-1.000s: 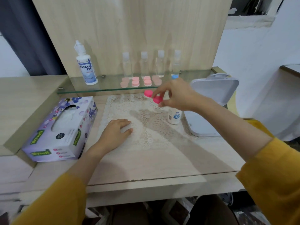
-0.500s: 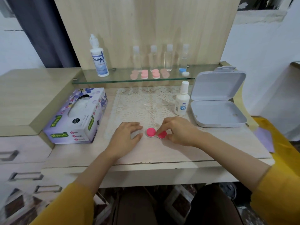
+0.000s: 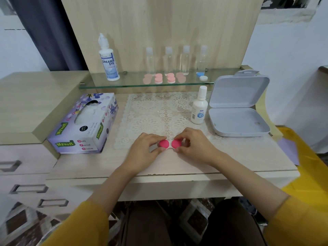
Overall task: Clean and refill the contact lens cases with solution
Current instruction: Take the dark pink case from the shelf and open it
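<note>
Now the left hand (image 3: pixel 143 148) and the right hand (image 3: pixel 192 144) are each pinching one pink cap of the contact lens case (image 3: pixel 164 144), which is lying at the lace mat's (image 3: pixel 159 112) near edge. Seemingly the opening step is under way; next, both caps need unscrewing.

A pale wooden desk (image 3: pixel 85 164) stood against a tall wood back panel (image 3: pixel 159 23), with handled drawers (image 3: pixel 32 176) on the left, a dark curtain (image 3: pixel 44 32), white walls (image 3: pixel 287 50) and patterned floor tiles (image 3: pixel 21 222).
</note>
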`<act>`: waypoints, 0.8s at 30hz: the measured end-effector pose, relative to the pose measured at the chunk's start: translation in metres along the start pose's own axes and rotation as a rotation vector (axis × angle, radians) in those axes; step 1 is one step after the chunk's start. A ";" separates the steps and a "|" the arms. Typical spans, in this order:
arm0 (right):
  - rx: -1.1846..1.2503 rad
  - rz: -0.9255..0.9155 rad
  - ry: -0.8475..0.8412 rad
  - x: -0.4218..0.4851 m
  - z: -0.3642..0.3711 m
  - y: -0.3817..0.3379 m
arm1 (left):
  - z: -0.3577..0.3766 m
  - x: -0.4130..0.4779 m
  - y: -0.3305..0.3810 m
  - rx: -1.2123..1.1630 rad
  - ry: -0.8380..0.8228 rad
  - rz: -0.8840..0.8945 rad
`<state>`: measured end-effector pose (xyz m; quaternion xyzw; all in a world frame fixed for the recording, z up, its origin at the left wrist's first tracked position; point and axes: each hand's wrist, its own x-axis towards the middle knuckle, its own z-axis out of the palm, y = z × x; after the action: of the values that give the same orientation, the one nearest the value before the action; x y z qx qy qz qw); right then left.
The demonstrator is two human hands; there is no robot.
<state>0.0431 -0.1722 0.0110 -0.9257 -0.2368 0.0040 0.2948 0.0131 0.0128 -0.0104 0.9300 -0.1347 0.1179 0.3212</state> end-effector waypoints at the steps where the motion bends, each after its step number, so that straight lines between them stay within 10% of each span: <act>1: 0.011 0.001 0.009 0.000 0.001 0.000 | 0.001 0.000 0.000 0.003 0.000 -0.001; 24: 0.115 -0.099 0.206 -0.008 0.025 0.008 | 0.008 0.005 0.007 -0.182 0.036 -0.081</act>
<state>0.0360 -0.1679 -0.0157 -0.8899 -0.2503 -0.0919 0.3700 0.0166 0.0016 -0.0108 0.8993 -0.1016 0.1086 0.4113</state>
